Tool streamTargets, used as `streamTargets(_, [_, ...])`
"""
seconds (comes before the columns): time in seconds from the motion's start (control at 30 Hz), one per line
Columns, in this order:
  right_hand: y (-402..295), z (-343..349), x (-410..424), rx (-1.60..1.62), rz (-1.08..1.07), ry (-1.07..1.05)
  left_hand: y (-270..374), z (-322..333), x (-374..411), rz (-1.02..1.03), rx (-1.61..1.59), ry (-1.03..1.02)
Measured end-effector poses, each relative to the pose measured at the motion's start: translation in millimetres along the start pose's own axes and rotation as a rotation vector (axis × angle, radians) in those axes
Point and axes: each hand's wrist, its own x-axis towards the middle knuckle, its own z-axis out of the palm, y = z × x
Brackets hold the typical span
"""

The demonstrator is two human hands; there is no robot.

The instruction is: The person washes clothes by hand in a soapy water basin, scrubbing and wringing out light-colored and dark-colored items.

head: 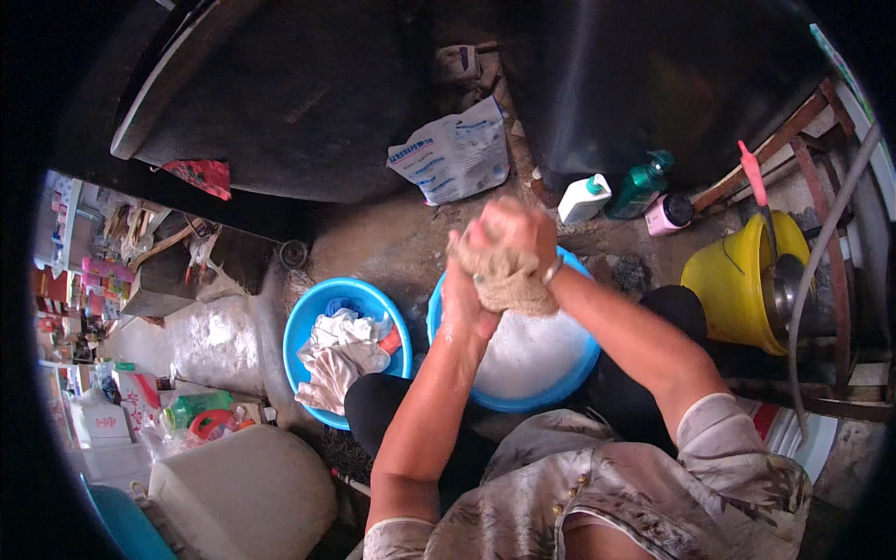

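A bunched tan cloth [507,276] is held up between my two hands over a blue plastic basin [514,404] full of white suds. My left hand [465,287] grips the cloth from the left and below. On its upper right side, my right hand [521,227] presses against it, slightly blurred, with a bracelet at the wrist. Left of the suds, a second blue basin [292,336] holds white and pale pink cloths [343,350], with blue and orange pieces beside them.
Beyond the basins lie a printed plastic bag [455,154], a white bottle [585,199], a green pump bottle [638,185] and a pink jar [665,215]. A yellow bucket [724,287] stands at the right near a grey hose [815,259]. A pale container [245,490] sits lower left.
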Motion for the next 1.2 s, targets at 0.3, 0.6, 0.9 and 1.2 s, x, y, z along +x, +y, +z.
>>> streamTargets(0.3, [-20, 17, -13, 0.066, -0.032, 0.033, -4, -8, -13, -0.175, -0.222, 0.057])
streamTargets(0.6, [-55, 8, -43, 0.290, -0.259, -0.013, 12, -5, -2, 0.119, 0.268, 0.089])
streamTargets(0.9, [69, 33, -33, 1.048, 0.507, -0.225, 56, 7, -1, 0.407, -0.060, -0.107])
streamTargets(1.2, [-19, -27, -17, 1.168, 0.365, -0.391, 41, 24, -17, 0.044, -0.175, -0.361])
